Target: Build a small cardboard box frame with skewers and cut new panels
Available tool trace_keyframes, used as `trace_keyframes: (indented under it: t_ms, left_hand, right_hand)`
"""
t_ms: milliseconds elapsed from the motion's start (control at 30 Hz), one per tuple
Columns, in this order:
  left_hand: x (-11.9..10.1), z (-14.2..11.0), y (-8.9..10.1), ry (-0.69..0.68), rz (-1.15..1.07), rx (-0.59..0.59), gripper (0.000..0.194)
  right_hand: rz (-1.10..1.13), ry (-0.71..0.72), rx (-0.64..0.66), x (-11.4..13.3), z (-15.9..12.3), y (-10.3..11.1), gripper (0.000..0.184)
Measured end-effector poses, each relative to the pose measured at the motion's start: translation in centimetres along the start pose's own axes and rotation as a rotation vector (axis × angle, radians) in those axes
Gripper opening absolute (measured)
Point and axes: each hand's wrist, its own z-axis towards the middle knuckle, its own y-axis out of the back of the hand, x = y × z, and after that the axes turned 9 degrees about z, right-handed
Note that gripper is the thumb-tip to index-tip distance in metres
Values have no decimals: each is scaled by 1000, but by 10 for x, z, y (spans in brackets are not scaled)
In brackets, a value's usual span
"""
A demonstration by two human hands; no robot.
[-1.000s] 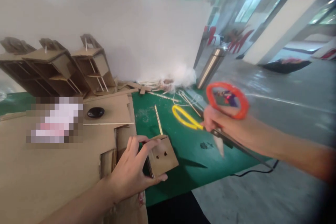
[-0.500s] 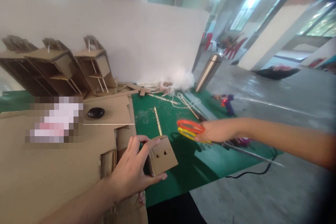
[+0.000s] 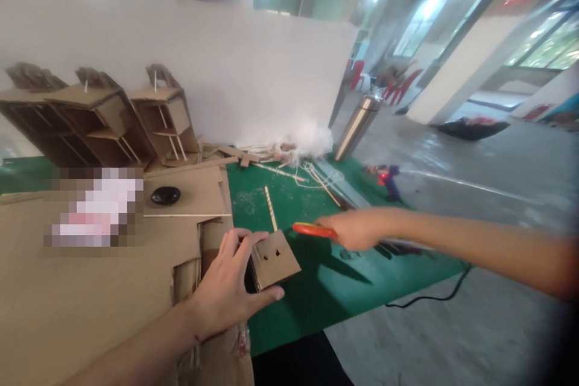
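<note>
My left hand (image 3: 226,289) grips a small cardboard box (image 3: 280,256) by its left end, fingers at the back edge and thumb along the front. Two small dark ragged holes show in its upper face. My right hand (image 3: 362,228), slightly blurred, is closed around a pair of scissors, whose orange handle (image 3: 313,230) sticks out to the left. The blades are hidden by the hand. The scissors are up and to the right of the box, apart from it, over the green table surface (image 3: 316,307). A thin patterned stick (image 3: 270,208) lies behind the box.
Large cardboard sheets (image 3: 90,295) cover the left, with a black computer mouse (image 3: 165,195) on them. Cardboard structures (image 3: 165,114) stand behind. A steel flask (image 3: 358,126), a power drill (image 3: 386,180), white string (image 3: 312,172) and scraps lie at the back. A black cable (image 3: 429,301) hangs at the right edge.
My right hand has moved slightly left and turned the scissors, so their handles are now seen edge-on. The cardboard box has shifted a little left and up in my left hand.
</note>
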Motion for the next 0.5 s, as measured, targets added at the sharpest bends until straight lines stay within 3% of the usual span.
trace_keyframes:
  t_ms: [33, 133, 200, 367, 500]
  left_hand:
    - [0, 0, -1, -7, 2, -14, 68]
    - [2, 0, -2, -23, -5, -51, 63]
    - [3, 1, -1, -29, -24, -70, 59]
    - [5, 4, 5, 90, -224, -51, 43]
    - [5, 7, 9, 240, -461, -50, 44]
  right_hand:
    - [-130, 13, 46, 1, -2, -2, 21]
    - [-468, 53, 116, 4, -6, -11, 69]
    - [-633, 57, 135, 4, -5, -18, 86]
    - [-810, 9, 183, -1, 4, -30, 99]
    - [-800, -15, 242, 7, 8, -23, 102]
